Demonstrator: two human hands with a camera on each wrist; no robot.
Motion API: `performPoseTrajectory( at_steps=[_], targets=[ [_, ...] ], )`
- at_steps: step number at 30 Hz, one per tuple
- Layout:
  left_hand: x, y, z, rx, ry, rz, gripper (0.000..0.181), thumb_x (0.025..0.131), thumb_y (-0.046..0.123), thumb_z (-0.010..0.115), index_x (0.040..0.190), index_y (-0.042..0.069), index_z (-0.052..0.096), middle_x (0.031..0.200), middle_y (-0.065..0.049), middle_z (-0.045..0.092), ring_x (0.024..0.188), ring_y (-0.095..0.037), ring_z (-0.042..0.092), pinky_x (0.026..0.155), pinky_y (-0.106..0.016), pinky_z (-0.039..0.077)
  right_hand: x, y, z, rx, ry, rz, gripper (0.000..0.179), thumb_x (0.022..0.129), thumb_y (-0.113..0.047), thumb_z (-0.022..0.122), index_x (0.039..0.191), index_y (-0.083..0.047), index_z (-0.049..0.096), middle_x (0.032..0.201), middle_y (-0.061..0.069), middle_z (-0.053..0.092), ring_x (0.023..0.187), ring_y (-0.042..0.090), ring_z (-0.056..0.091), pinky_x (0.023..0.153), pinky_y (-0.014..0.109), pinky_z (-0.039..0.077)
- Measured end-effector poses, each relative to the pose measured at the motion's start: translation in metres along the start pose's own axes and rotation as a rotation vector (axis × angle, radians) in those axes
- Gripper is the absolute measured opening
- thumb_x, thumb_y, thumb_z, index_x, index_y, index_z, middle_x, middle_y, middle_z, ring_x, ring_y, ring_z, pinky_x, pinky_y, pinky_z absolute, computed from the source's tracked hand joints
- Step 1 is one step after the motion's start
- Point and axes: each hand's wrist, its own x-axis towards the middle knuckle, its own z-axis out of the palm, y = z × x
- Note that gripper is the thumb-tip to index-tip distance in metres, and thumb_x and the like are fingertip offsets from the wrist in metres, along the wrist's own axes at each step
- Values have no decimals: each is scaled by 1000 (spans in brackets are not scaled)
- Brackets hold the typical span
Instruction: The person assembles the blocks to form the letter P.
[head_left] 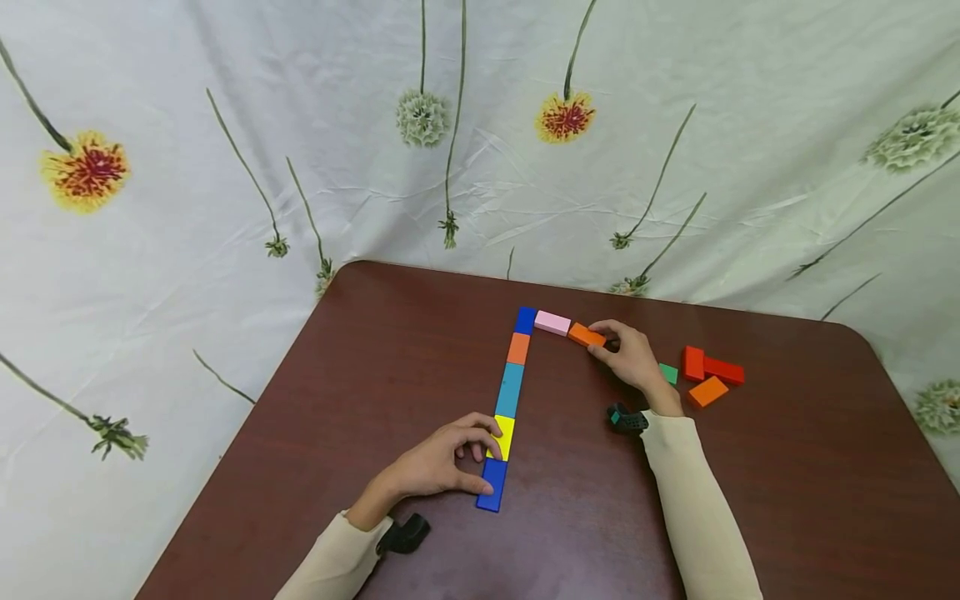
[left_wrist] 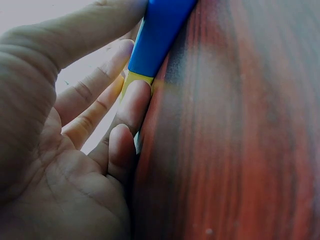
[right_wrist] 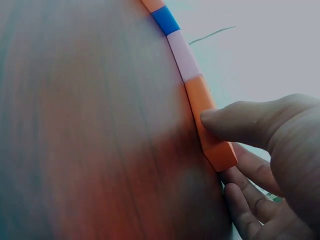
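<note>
A row of flat blocks runs up the table: a near blue block (head_left: 492,483), a yellow block (head_left: 505,437), a teal block (head_left: 509,390), a salmon-orange block (head_left: 518,348) and a far blue block (head_left: 526,320). My left hand (head_left: 448,457) rests at the row's near end, its relaxed thumb touching the near blue block and fingertips at the yellow one. From the far blue block, a pink block (head_left: 552,323) extends rightward, with an orange block (head_left: 585,335) at its end. My right hand (head_left: 628,357) pinches that orange block; its thumb presses the face in the right wrist view.
Right of my right hand lie two red blocks (head_left: 693,363), another orange block (head_left: 708,392) and a green block (head_left: 668,373) partly hidden by the wrist. The dark brown table (head_left: 360,333) ends at the back before a floral cloth (head_left: 330,125).
</note>
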Motion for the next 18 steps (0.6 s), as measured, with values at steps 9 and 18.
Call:
performPoseTrajectory(
  at_steps=[9,18],
  targets=[
    [-1,-1,1,-1,-1,0,33,80,27,86,108,22,70,131,6,51,93,-10,56,82,-26,44,-1,-1,3,-11,-10,7,37,96,-16,68,130,-4,61,129,21,63,110,38,59,99,53,47],
    [0,-1,0,6,2,9,32,80,26,86,108,21,70,132,5,51,92,-11,56,82,-26,44,-3,-3,-6,-5,4,-16,41,94,-17,71,132,-4,60,130,21,62,114,39,60,99,54,48]
  ],
)
